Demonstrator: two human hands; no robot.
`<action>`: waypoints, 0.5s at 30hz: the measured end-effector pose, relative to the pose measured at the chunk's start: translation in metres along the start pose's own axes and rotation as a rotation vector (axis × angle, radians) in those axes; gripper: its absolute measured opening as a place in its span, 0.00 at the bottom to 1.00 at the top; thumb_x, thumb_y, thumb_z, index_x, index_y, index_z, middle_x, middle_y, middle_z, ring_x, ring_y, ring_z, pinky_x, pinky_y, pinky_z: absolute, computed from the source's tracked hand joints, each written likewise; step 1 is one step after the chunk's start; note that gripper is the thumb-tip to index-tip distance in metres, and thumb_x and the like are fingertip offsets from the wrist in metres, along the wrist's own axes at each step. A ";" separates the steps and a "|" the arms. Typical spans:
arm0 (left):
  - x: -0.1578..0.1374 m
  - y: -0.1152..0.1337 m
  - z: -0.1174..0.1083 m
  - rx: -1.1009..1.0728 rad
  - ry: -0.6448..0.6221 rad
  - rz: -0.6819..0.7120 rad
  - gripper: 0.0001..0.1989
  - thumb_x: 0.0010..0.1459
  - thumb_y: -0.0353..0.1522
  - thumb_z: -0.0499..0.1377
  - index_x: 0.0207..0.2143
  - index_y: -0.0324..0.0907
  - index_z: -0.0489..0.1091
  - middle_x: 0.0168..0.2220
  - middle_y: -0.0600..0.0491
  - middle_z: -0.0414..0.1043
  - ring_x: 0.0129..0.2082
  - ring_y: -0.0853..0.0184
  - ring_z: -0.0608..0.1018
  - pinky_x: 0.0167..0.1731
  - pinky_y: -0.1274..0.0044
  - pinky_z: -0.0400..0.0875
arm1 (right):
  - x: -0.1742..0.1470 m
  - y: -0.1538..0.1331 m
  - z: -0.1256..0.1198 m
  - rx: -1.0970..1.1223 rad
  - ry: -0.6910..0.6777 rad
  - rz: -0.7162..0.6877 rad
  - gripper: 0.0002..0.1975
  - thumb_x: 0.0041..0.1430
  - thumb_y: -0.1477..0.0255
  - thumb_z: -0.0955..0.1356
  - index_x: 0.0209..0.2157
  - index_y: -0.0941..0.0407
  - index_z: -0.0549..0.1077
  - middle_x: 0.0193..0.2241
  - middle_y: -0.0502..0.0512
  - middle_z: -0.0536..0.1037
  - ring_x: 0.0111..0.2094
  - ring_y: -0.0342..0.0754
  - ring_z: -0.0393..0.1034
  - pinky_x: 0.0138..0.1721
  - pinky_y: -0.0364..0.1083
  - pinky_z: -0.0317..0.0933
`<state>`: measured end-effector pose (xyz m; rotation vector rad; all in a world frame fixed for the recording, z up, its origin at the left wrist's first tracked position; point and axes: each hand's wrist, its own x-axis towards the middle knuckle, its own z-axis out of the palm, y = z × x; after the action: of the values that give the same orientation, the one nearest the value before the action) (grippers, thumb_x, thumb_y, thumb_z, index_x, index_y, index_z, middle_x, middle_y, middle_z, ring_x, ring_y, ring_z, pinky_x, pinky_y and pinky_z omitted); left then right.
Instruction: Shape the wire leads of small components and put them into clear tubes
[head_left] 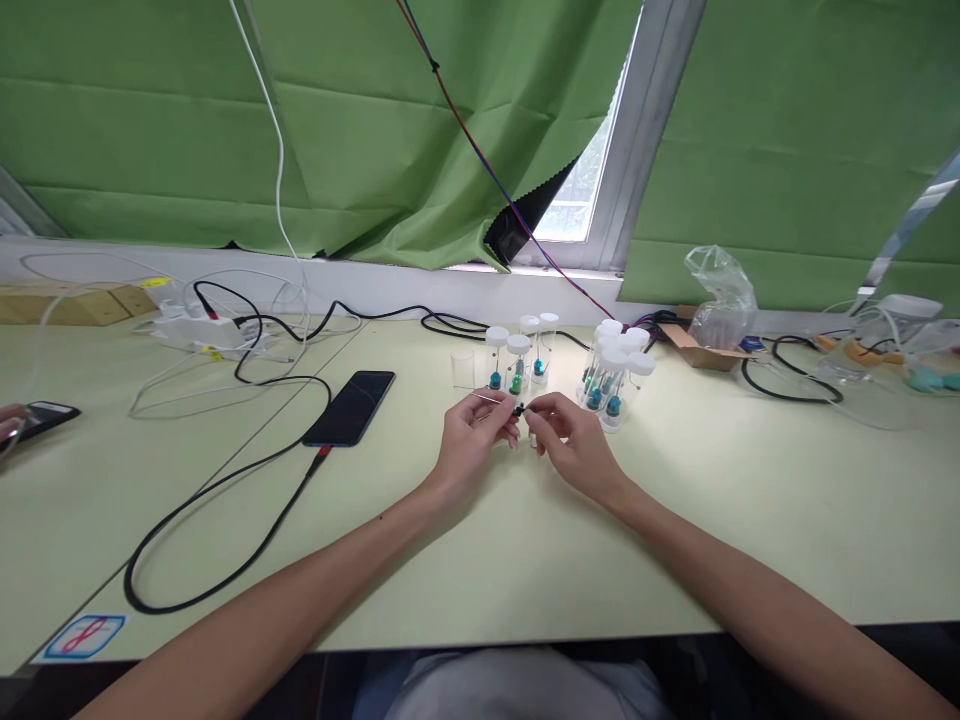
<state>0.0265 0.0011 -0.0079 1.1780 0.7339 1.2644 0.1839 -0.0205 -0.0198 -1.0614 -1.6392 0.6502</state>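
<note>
My left hand (pixel 474 432) and my right hand (pixel 576 448) meet just above the table, fingertips pinched together. Between them is a small black piece (pixel 519 409), too small to name exactly. A thin metal wire (pixel 486 397) sticks out leftward from my left fingers. Something small and pale (pixel 533 440) shows under my right fingers; its kind is unclear. Just beyond my hands stand several clear tubes with white caps (pixel 517 344), with blue or green parts and thin wires inside. An uncapped clear cup (pixel 463 370) stands to their left. Further capped tubes (pixel 613 360) cluster beyond my right hand.
A black smartphone (pixel 351 408) lies left, plugged into a looping black cable (pixel 217 580). A white power strip (pixel 202 332) and tangled cables sit behind it. At back right is a cardboard box (pixel 701 350) with a plastic bag (pixel 724 300). Another person's hand (pixel 9 422) is far left.
</note>
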 end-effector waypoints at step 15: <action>0.000 -0.001 0.000 -0.021 0.008 -0.013 0.12 0.53 0.38 0.67 0.33 0.40 0.72 0.26 0.54 0.71 0.24 0.70 0.73 0.28 0.75 0.69 | 0.000 -0.002 0.000 -0.028 0.010 0.006 0.14 0.63 0.59 0.67 0.44 0.54 0.69 0.40 0.56 0.76 0.27 0.44 0.70 0.26 0.43 0.64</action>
<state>0.0264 0.0010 -0.0089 1.1499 0.7312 1.2644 0.1833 -0.0210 -0.0183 -1.0879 -1.6412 0.6267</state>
